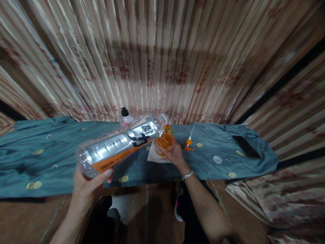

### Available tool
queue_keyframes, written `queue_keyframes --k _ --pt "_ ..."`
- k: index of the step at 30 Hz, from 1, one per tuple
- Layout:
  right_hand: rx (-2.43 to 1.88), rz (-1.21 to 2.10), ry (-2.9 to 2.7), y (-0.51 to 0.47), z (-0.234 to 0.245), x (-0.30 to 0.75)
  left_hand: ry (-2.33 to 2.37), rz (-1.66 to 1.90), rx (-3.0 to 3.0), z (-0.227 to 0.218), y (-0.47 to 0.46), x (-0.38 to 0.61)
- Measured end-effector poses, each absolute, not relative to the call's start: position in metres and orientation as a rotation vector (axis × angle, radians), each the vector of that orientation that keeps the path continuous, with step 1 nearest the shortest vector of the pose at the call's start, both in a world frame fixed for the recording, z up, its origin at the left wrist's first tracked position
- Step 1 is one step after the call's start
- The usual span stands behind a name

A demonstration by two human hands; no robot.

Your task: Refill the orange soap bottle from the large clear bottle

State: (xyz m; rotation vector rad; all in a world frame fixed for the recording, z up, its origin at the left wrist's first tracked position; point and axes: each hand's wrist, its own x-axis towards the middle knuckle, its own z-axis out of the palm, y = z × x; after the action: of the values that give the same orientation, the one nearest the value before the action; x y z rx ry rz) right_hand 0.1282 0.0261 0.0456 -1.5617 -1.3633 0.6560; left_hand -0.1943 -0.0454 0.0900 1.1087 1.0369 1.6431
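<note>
My left hand grips the base of a large clear plastic bottle with an orange and black label. The bottle is tipped nearly flat, its open mouth over a small orange bottle. My right hand, a silver bangle on its wrist, is wrapped round that orange bottle, which stands on a white paper on the teal cloth-covered table. An orange pump head with its white tube lies just right of my right hand.
A small bottle with a black cap stands behind the big bottle. A white cap and a black phone lie on the cloth to the right. Striped curtains hang behind the table. Shoes show on the floor below.
</note>
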Motion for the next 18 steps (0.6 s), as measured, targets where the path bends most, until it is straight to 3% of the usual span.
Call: queue_keyframes --k 18 --pt "-1.613 0.633 -1.356 0.0244 0.05 0.1267 1.014 1.666 1.099 0.0902 -0.0443 -0.1945"
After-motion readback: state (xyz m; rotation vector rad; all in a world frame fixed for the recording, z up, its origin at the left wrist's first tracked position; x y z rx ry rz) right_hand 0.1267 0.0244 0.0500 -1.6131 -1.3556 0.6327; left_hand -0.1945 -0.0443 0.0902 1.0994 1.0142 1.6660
